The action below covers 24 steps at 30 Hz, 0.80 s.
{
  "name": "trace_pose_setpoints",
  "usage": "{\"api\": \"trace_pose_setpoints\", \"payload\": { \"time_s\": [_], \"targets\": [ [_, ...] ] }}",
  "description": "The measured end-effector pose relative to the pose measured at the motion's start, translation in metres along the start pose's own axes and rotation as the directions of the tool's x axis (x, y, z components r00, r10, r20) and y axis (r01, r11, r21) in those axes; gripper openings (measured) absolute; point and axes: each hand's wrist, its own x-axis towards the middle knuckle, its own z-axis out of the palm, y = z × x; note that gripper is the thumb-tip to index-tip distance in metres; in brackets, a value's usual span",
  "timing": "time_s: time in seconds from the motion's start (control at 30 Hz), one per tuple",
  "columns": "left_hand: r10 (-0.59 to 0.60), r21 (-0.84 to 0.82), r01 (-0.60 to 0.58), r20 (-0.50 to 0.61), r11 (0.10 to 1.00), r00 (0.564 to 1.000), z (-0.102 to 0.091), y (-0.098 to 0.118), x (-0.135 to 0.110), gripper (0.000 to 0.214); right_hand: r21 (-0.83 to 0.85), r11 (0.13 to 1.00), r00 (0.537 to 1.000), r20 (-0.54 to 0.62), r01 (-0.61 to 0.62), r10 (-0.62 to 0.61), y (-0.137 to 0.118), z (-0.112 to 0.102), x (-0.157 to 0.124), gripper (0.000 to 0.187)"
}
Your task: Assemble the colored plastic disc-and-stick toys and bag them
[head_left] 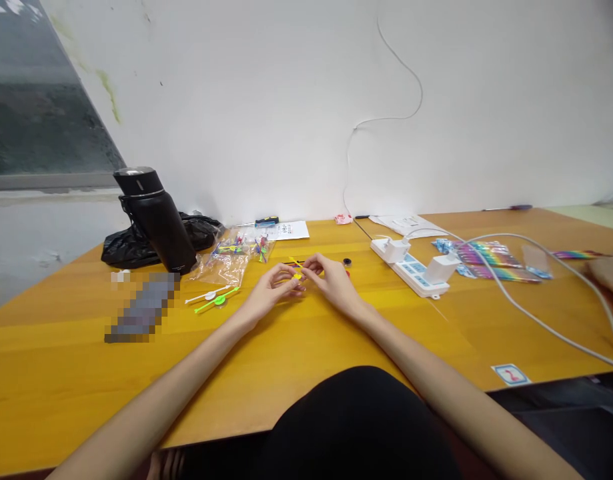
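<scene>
Both of my hands meet over the middle of the wooden table (86,373). My left hand (273,287) and my right hand (331,277) are closed in pinches on a small yellow plastic toy piece with a thin yellow stick (297,267) held between them. A green stick-and-disc piece (217,301) and a white one (206,296) lie on the table left of my left hand. Clear bags of small coloured parts (231,257) lie just behind them. A small black ring and a red bit (347,264) lie right of my right hand.
A black flask (156,220) stands at the back left before a black bag (131,247). A white power strip with two chargers (411,267) and grey cables (526,313) lie to the right, beside rainbow packets (486,260). Papers (291,230) lie by the wall. Another person's hand (609,277) rests at the far right.
</scene>
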Motion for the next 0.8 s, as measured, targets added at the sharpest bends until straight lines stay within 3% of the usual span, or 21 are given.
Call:
{"api": "trace_pose_setpoints", "payload": {
  "time_s": [0.13, 0.47, 0.57, 0.8],
  "targets": [
    [-0.008, -0.052, 0.005, -0.054, 0.999, 0.998, 0.001, 0.000, -0.001, 0.039, 0.193, 0.981, 1.000, -0.005, 0.023, -0.023, -0.009, 0.000, 0.001, 0.014],
    [0.052, 0.037, -0.048, -0.111, 0.998, 0.992, -0.005, -0.001, 0.001, 0.041, 0.415, 0.899, 0.990, 0.078, -0.139, 0.117, -0.002, 0.003, 0.003, 0.026],
    [0.062, 0.043, -0.058, -0.100, 0.997, 0.993, -0.006, -0.002, 0.002, 0.047, 0.411, 0.897, 0.985, 0.124, -0.162, 0.122, 0.000, 0.004, 0.002, 0.031],
    [0.007, -0.018, -0.010, -0.168, 1.000, 0.986, -0.011, -0.007, 0.006, 0.059, 0.320, 0.927, 0.979, 0.116, -0.197, 0.169, 0.001, 0.004, 0.001, 0.020]
  ]
}}
